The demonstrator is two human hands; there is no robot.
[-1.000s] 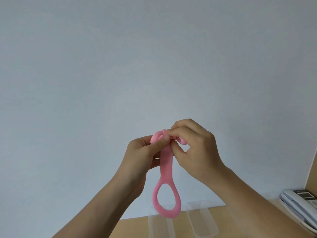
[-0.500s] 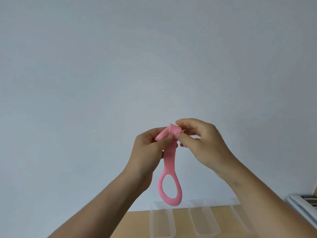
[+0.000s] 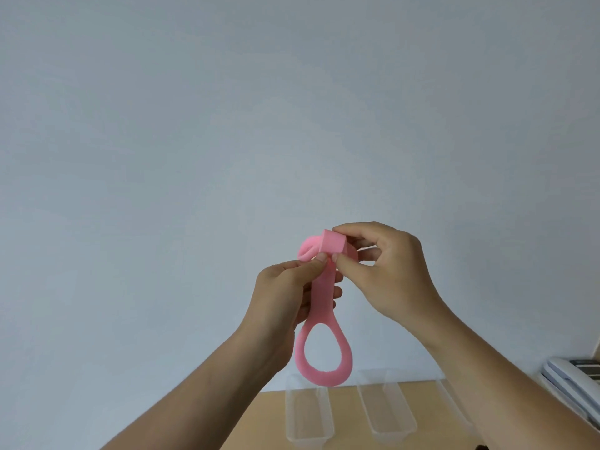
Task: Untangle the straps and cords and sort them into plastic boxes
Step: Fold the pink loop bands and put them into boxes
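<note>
— Where's the strap right now?

— I've got the pink strap (image 3: 324, 297) up in the air in front of the pale wall (image 3: 227, 125), clear of the table (image 3: 269, 417). It hangs upright, with a wide teardrop loop at the bottom and a folded, bunched knot at the top.

— And your hands?

— Both are clamped on it, close together at the top end. My left hand (image 3: 285, 287) pinches the strap just under the knot, thumb in front and fingers curled behind the flat stem. My right hand (image 3: 389, 264) has thumb and forefinger nipped on the squared-off end that sticks out of the knot. The thumb tips nearly touch each other.

— Boxes in view?

— Two clear plastic boxes on the wooden table, side by side, long sides running away from me: the left box (image 3: 308, 414) sits just below the hanging loop as I see it, the middle box (image 3: 388, 414) a little to its right. My right forearm covers whatever lies beyond that.

— Anything else?

— A white and grey device (image 3: 571, 381) at the far right edge. I can't tell what it is.
</note>
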